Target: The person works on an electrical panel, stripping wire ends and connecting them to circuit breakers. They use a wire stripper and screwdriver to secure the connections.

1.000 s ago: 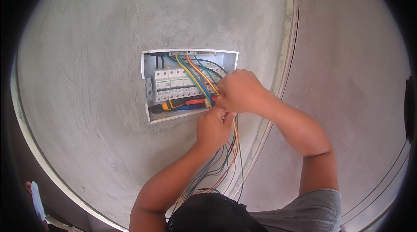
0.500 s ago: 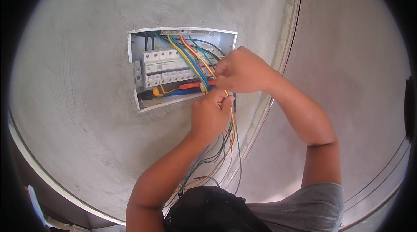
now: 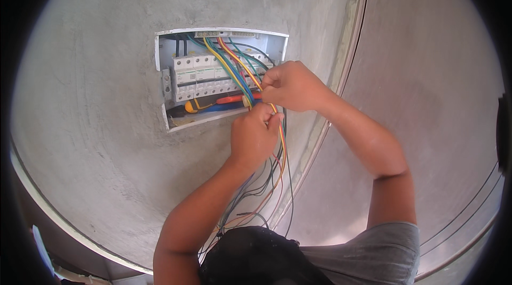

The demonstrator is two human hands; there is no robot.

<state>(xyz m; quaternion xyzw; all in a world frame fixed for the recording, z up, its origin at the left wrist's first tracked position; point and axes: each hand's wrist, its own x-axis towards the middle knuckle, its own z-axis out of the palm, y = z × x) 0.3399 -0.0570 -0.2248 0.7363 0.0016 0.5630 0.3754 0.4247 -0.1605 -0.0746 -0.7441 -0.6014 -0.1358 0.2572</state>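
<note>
An open white distribution box [image 3: 158,53] is set into the grey wall, with a row of white circuit breakers [image 3: 185,78] inside. Blue, green and yellow wires [image 3: 234,76] come down from the terminal bar [image 3: 210,34] at its top. Red and yellow wires [image 3: 246,63] run beside them into my hands at the lower right corner of the box. My right hand [image 3: 292,87] is closed on these wires, its fingertips pinched together. Just below, my left hand [image 3: 257,131] pinches the same wires between thumb and fingers. The exact grip is partly hidden by the fingers.
Tools with a yellow and black handle [image 3: 192,106] and an orange-red handle [image 3: 229,99] lie in the bottom of the box. Several loose wires [image 3: 273,175] hang below my hands. A long vertical wall edge [image 3: 341,79] stands to the right.
The whole view has shifted slightly, so the box sits a little higher and further left. Both hands keep their pinch on the wires, with little other movement.
</note>
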